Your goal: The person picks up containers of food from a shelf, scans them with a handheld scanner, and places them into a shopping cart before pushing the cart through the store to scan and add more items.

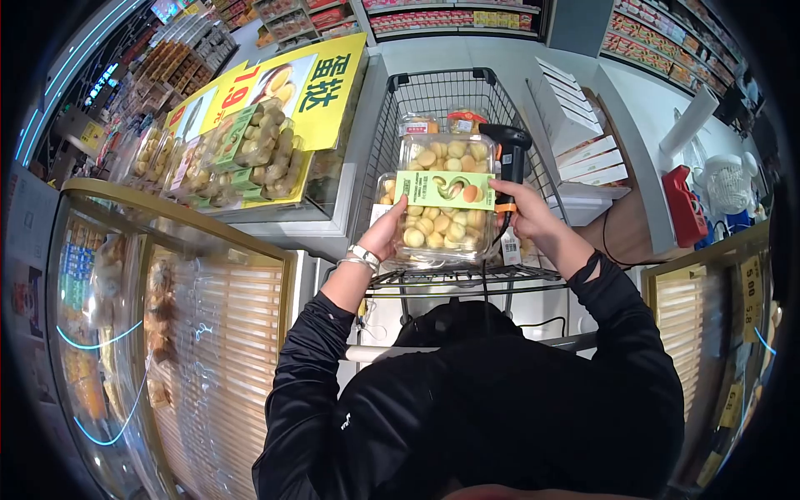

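A clear plastic box of small round yellow pastries (444, 225) with a green label band is held level over a black wire shopping cart (400, 92). My left hand (385, 232) grips its left side, the thumb on the edge of the band. At the right side my right hand (527, 212) holds it, thumb on the band's end. Just behind my right hand, a black handheld scanner (512, 150) with a cable rests at the cart's right side. Other clear packs (418, 124) lie in the cart beyond and under the box.
Left of the cart, a display stand with a yellow sign (337, 62) bears similar pastry boxes (258, 137). White boxes (567, 104) stand on the right, with a red object (684, 206) on the counter (642, 108). Glass cases (208, 325) flank me. Stocked shelves (454, 18) line the back.
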